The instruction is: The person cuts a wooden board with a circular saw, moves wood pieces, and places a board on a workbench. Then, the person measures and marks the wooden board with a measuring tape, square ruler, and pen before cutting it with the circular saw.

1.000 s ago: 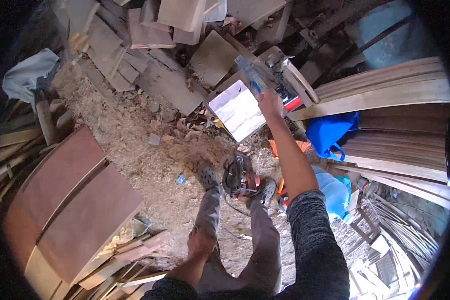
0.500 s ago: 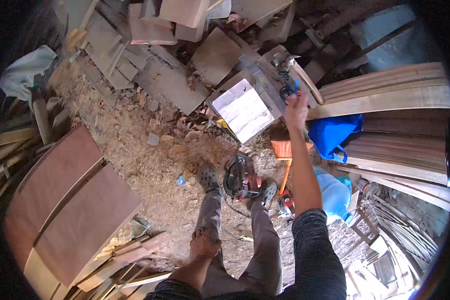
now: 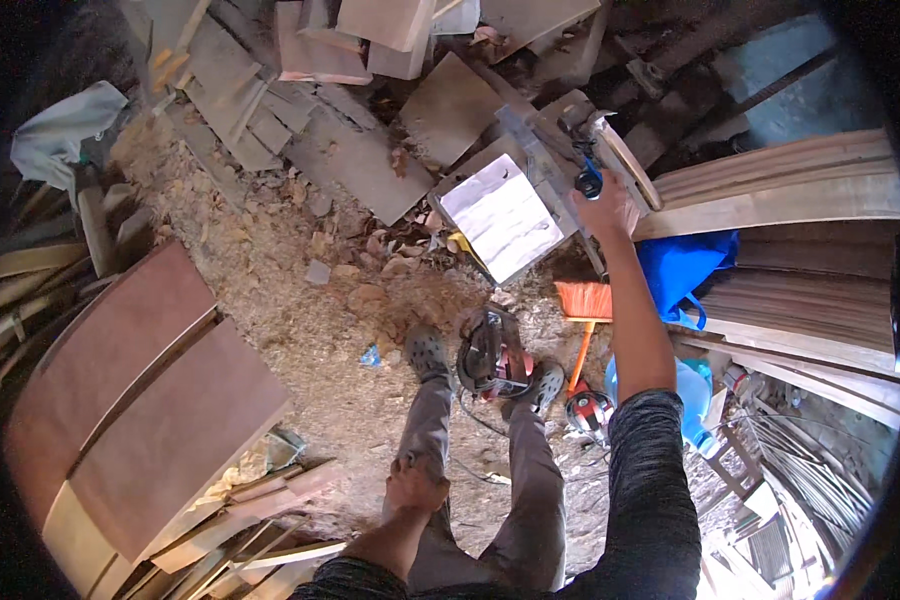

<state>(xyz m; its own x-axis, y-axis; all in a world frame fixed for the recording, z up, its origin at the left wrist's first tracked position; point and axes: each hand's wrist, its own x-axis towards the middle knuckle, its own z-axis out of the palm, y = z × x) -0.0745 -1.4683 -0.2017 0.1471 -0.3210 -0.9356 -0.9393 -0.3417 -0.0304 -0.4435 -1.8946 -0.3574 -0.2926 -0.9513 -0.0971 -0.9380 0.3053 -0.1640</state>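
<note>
My right hand (image 3: 612,207) is stretched out to the far right, its fingers curled round a small black round object (image 3: 589,184) whose kind I cannot make out. A thin blue thing (image 3: 592,158) shows just beyond it. Below and left of this hand lies a white sheet (image 3: 502,220), tilted, with a yellow-edged piece under its left side. A clear flat strip (image 3: 535,160) runs between the sheet and the hand. My left hand (image 3: 417,485) rests on my left knee, fingers bent over the grey trouser leg.
A circular saw (image 3: 495,352) stands between my feet, with a red-black power tool (image 3: 590,410) to its right. An orange broom (image 3: 583,300), a blue bag (image 3: 680,270) and a water jug (image 3: 692,405) lie rightward. Boards (image 3: 170,430) and stacked planks (image 3: 780,180) flank the dirt floor.
The whole view has shifted slightly. My right hand, earlier pinching the thin blue thing, now has its fingers at the black round object. My left hand stays on the knee.
</note>
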